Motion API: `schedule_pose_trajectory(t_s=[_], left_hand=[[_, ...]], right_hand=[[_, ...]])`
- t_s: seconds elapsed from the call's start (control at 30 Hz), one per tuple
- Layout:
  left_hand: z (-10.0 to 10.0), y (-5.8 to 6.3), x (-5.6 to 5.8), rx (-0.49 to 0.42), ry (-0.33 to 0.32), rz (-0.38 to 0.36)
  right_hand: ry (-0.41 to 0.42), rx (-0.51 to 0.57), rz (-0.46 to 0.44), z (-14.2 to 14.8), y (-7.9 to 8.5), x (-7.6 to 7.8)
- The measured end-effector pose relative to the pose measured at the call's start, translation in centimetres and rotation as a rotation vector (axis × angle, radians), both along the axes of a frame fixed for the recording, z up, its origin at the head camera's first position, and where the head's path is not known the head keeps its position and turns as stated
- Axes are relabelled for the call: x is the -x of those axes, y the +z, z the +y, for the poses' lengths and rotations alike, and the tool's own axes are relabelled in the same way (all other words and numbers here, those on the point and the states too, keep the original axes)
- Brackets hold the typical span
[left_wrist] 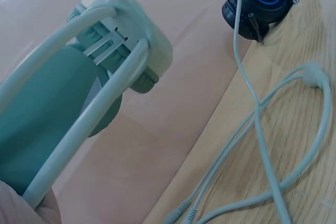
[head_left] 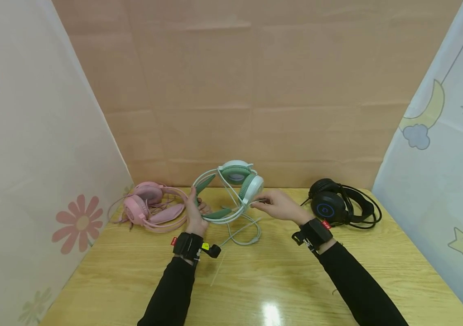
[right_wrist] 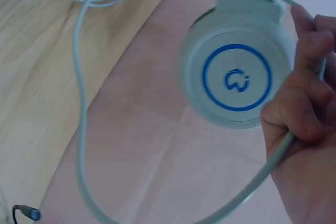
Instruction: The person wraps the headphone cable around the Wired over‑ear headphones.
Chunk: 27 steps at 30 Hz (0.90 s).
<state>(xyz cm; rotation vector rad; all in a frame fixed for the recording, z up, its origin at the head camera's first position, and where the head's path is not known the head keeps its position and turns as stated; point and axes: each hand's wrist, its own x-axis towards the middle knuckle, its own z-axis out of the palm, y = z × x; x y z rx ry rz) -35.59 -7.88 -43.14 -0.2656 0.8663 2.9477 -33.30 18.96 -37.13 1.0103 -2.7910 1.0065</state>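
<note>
Mint-green and white headphones [head_left: 253, 189] are held up over the table, tilted, with both ear cups toward the back. My left hand [head_left: 195, 215] grips their headband on the left side. Close to the nearer ear cup, my right hand [head_left: 277, 204] pinches the pale green cable [right_wrist: 81, 103], its fingers curled round it. From that hand the cable hangs in a wide loop. More of the cable lies loosely coiled on the table below, and the left wrist view shows its two plugs [left_wrist: 184, 208]. A blue ring marks the ear cup [right_wrist: 236, 77] in the right wrist view.
Pink headphones [head_left: 137, 210] lie at the left by the back wall, their cable bunched among them. Black headphones [head_left: 325, 208] with a wrapped cable lie at the right. Paper-covered walls [head_left: 252, 90] bound the wooden table [head_left: 256, 280] at the back and sides.
</note>
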Motion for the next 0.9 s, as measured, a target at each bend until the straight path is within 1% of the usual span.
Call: schedule_pose_trajectory(t_s=[0.13,0.2,0.23,0.3,0.37,0.5,0.57,0.63,0.7,0.77,0.83,0.9], left_hand=[[0.2,0.0,0.0,0.025,0.044,-0.015],[0.3,0.1,0.0,0.055,0.054,-0.013],[0.4,0.1,0.0,0.072,0.053,-0.008],[0.5,0.1,0.0,0.1,0.038,0.003],[0.6,0.1,-0.1,0.121,0.019,0.01],[0.7,0.1,-0.1,0.119,-0.018,0.022],[0.7,0.2,-0.1,0.117,-0.038,0.028],[0.6,0.1,0.0,0.124,-0.064,0.039],[0.5,0.1,0.0,0.138,-0.085,0.046],[0.5,0.1,0.0,0.147,-0.103,0.053],[0.5,0.1,-0.1,0.151,-0.12,0.06],[0.5,0.1,-0.2,0.149,-0.143,0.068]], right_hand=[[0.075,-0.038,-0.028,-0.6,0.7,0.0],[0.083,-0.039,-0.02,-0.8,0.9,0.2],[0.08,-0.038,-0.001,-0.9,1.0,0.3],[0.065,-0.033,0.053,-1.0,1.4,0.5],[0.038,-0.045,0.136,-1.0,1.7,0.9],[-0.027,-0.118,0.325,-1.1,2.7,1.5],[-0.046,-0.156,0.385,-1.2,3.1,1.8],[-0.04,-0.182,0.397,-1.2,3.5,2.0],[-0.003,-0.189,0.368,-1.1,3.7,2.3],[0.032,-0.192,0.358,-1.0,3.9,2.6],[0.038,-0.187,0.378,-0.9,4.0,2.9],[0.021,-0.193,0.417,-0.7,4.1,3.2]])
